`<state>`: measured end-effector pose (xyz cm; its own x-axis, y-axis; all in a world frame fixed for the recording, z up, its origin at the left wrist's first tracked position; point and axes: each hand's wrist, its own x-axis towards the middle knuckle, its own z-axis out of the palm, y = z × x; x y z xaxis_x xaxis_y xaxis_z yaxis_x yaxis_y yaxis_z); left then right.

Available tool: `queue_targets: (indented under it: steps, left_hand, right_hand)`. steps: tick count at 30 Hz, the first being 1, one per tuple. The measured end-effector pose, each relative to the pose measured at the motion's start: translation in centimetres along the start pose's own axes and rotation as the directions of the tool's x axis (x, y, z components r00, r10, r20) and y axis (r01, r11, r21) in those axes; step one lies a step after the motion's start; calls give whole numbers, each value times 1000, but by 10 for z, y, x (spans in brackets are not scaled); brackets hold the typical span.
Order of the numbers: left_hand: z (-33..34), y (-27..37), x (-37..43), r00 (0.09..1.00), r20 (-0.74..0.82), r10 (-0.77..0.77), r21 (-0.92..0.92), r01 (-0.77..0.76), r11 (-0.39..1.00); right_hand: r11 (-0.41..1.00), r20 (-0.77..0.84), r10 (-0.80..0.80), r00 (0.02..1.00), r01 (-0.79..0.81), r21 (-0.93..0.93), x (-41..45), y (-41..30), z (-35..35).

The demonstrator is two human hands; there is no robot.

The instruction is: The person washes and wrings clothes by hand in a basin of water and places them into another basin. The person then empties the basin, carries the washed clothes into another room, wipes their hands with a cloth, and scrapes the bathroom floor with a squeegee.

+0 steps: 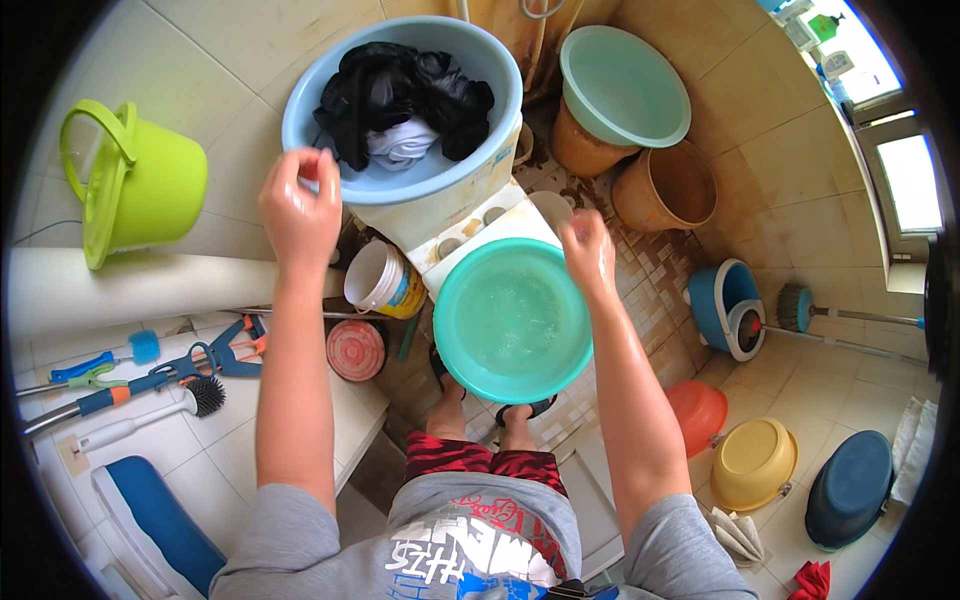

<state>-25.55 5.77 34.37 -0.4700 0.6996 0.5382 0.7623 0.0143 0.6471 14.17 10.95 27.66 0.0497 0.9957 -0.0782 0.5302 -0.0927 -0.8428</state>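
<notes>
Both of my hands are raised, wet and empty. My left hand (304,206) is loosely curled beside the front left rim of a light-blue plastic basin (300,120). Inside that basin lie wet black clothes (405,82) and a pale lavender cloth (403,144). A teal plastic basin (444,352) with bubbly water stands before me, above my feet. My right hand (590,251), slightly blurred with its fingers curled, hovers by this basin's upper right rim. Both basins rest on a stained white fixture (469,217).
A lime-green lidded bucket (154,187) is on the left, above several brushes. A white paint pail (375,277) and a red round lid (356,350) are near my left forearm. Brown buckets (667,187), a pale green basin (626,86) and a blue mop bucket (712,307) stand right.
</notes>
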Motion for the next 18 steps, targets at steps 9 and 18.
queue_targets:
  steps: [9, 18]
  left_hand:
    - [90, -180, -322, 499, 556, -664, 356, 579, 734]
    - [128, -150, -342, 381, 784, -489, 200, 591, 781]
  right_hand:
    - [708, 93, 706, 703, -697, -114, -160, 333, -11]
    - [547, 383, 541, 749, -659, 516, -186, 309, -23]
